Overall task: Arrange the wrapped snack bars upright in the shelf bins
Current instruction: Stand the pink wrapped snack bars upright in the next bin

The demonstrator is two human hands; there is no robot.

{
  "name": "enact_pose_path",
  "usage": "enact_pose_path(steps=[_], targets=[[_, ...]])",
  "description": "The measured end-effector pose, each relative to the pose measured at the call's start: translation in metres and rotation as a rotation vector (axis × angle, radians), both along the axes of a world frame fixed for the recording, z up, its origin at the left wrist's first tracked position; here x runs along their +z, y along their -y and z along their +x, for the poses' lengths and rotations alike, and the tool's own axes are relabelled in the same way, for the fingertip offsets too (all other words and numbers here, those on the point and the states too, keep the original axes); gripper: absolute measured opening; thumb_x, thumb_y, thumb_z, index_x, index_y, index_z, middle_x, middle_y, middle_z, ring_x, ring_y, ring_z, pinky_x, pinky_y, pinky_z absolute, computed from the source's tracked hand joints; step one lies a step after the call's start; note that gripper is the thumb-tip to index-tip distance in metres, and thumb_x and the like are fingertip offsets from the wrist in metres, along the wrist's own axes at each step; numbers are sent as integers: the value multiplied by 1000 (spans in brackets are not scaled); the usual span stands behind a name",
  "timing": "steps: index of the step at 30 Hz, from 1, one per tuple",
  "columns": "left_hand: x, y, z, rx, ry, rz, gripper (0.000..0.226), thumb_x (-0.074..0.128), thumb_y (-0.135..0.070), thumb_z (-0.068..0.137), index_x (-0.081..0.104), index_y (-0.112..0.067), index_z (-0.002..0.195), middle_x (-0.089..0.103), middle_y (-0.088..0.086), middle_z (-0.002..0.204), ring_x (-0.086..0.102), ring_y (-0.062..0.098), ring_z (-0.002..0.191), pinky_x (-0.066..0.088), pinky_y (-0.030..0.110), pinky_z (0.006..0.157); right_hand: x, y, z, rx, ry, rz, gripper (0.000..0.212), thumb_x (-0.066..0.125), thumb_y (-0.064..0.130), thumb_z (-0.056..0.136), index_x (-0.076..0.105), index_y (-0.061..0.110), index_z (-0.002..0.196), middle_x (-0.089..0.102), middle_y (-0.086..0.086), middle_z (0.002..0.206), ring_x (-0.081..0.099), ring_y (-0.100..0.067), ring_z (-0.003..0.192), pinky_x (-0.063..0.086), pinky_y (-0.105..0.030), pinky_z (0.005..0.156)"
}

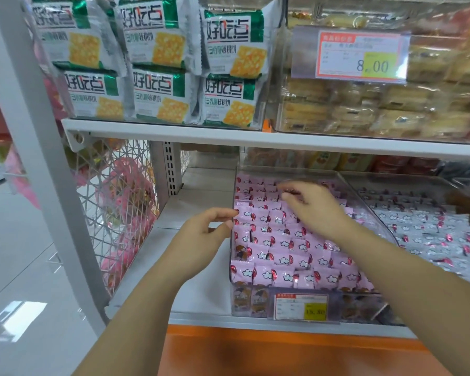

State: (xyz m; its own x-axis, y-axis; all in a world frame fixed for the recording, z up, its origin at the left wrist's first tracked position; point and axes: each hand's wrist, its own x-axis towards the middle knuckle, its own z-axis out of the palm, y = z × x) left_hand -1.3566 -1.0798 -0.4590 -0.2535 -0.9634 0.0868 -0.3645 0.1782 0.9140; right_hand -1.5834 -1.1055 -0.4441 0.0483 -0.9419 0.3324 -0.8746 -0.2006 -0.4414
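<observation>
Filling a clear bin (296, 169) on the lower shelf (198, 196), pink wrapped snack bars (282, 248) stood in tight rows, most upright, with a few near the front tilted. The right hand (314, 207) hovered over the back rows with its fingers bent down onto the bars; whether it pinched one could not be told. The left hand (201, 234) was at the bin's left wall, fingers loosely curled with thumb and forefinger apart, holding nothing. A price tag (300, 308) hung on the bin's front. Just beside it on the right, a second bin held grey wrapped bars (423, 232). On the upper shelf (174, 131) stood green-and-white cracker packs (160, 63). A wire mesh panel (114, 199) stood to the left.
</observation>
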Motion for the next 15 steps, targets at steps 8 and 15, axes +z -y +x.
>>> enact_pose_path(steps=[8,15], targets=[[-1,7,-4,23,-6,-33,20,49,-25,97,62,-29,111,61,-24,99,50,-28,73,35,-5,59,-23,49,-58,-373,-286,33,49,56,25,92,43,8,136,44,-21,134,37,-35,127,37,-37,102],[-1,6,-3,33,-9,-29,18,52,-28,95,61,-39,107,66,-15,105,61,-1,88,41,5,60,17,-6,-26,-136,240,-130,23,68,28,85,59,27,107,62,7,92,57,-12,77,42,-22,60]])
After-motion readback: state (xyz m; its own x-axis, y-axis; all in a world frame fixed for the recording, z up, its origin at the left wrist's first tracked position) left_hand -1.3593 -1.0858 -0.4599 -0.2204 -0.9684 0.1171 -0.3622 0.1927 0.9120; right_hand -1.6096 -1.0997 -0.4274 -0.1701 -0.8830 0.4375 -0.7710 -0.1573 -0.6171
